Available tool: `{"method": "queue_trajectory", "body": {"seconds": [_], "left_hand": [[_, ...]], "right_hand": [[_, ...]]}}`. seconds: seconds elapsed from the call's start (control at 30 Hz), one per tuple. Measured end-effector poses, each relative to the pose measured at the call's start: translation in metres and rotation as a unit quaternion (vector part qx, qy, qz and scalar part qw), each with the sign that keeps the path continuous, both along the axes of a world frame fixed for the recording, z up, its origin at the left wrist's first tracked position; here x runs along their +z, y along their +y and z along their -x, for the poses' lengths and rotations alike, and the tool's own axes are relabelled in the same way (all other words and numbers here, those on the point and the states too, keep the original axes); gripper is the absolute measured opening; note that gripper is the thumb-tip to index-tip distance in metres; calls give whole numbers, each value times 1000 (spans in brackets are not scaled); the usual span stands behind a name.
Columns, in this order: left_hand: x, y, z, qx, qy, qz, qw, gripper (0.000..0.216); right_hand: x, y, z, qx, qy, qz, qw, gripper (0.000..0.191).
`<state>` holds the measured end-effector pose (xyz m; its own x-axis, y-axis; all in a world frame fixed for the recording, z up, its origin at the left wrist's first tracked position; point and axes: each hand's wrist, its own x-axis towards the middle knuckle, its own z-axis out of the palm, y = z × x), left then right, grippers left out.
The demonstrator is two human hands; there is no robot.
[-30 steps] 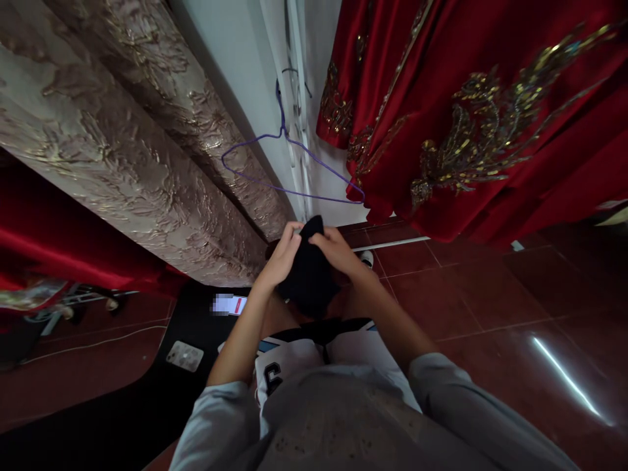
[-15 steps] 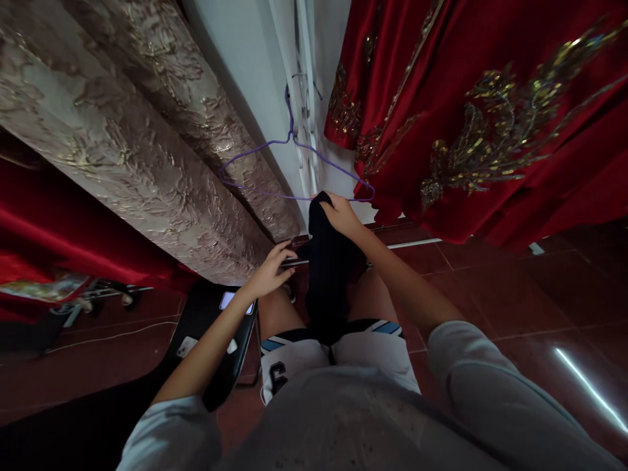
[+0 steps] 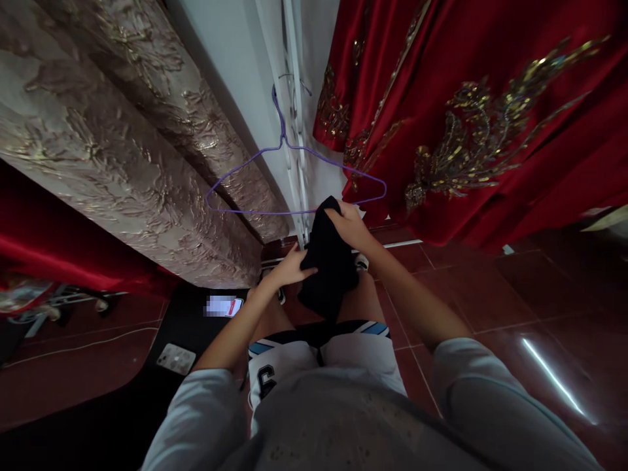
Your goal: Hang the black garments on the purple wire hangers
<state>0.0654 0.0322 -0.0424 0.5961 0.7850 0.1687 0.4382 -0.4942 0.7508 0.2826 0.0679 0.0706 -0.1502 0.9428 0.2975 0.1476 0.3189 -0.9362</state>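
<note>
Partly hidden, a black cloth (image 3: 326,268) is gripped by the right hand (image 3: 350,226) at 12 o'clock and by the left hand (image 3: 289,268) at 9; its shape is unclear.

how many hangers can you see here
1: a purple wire hanger hung on the white frame, just above the black garment held by both hands. Others may hide behind the red dress.

White shorts (image 3: 279,366): numeral, 6 or 9.

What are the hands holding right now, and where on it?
A dark cloth garment: right hand grips its top edge, left hand pinches its left side.
</note>
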Motion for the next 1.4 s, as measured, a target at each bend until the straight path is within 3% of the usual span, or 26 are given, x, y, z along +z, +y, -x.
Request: {"method": "queue_trajectory", "body": {"seconds": [0.1,0.17,0.3,0.4,0.47,0.57,0.77,0.9,1.03,1.13,1.2,1.3,1.4], "left_hand": [[-5,-2,53,3,163,22,986,35],[9,2,95,44,230,19,972,42],[77,15,151,138,258,-113,949,36],[126,16,158,195,277,-210,917,32],[142,10,153,204,291,-234,905,30],[143,-4,146,180,294,-228,911,32],[133,-29,150,84,196,-212,954,33],[137,-46,141,105,78,-202,971,30],[143,-65,116,130,-43,-126,982,24],[144,-68,107,63,23,-20,998,32],[139,-63,111,20,135,-9,991,35],[129,-49,128,28,270,-94,958,32],[129,-34,146,96,300,-170,934,30]], "right_hand": [[6,7,-23,-39,-61,-55,996,27],[9,11,-36,-55,-89,-70,992,28],[11,21,-43,-106,-129,-93,982,36],[12,26,-38,-147,-153,-105,972,39],[12,28,-36,-158,-167,-108,967,39],[11,29,-40,-161,-179,-116,964,37],[12,30,-48,-164,-199,-122,958,36],[14,29,-47,-161,-206,-105,959,41],[13,30,-48,-161,-210,-96,959,40],[10,32,-49,-161,-207,-101,960,39],[9,33,-49,-158,-206,-103,960,40],[9,33,-48,-150,-206,-98,962,42],[11,31,-48,-151,-205,-97,962,43]]}}
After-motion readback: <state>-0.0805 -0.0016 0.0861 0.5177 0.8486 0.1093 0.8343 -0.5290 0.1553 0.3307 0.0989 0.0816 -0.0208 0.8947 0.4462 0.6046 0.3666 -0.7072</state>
